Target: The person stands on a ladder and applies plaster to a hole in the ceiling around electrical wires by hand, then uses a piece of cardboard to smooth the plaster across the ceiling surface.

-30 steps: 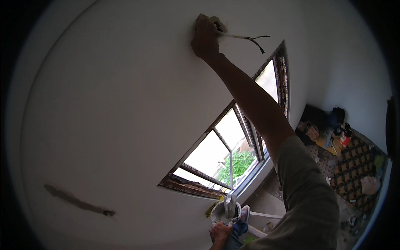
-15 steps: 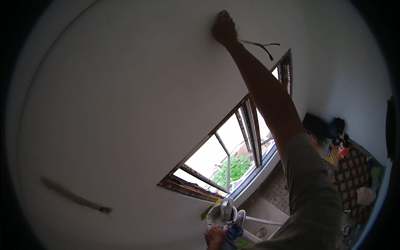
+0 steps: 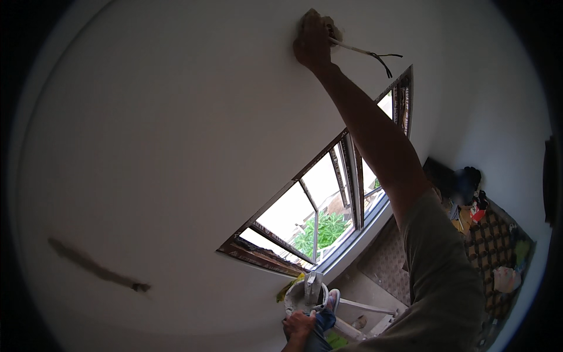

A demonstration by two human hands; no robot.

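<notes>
from where i am standing, a person in a grey-brown sleeve is working on a pale wall (image 3: 176, 129). the right hand (image 3: 314, 44) is resting high against it, fingers bunched; i am seeing something small and brownish at the fingertips, but i cannot tell whether the grip is closing on it. just beside that hand, a rough patch (image 3: 335, 29) is showing in the wall, and a white cable (image 3: 353, 48) is sticking out near it, its dark wire ends splitting apart. far below, the left hand (image 3: 300, 324) is clamping the near rim of a round bucket (image 3: 300, 298), in which a grey flat-sided tool (image 3: 314, 286) is standing. between the hands, a brown-framed window (image 3: 353, 182) is letting in daylight, and green leaves (image 3: 325, 230) are showing outside.
</notes>
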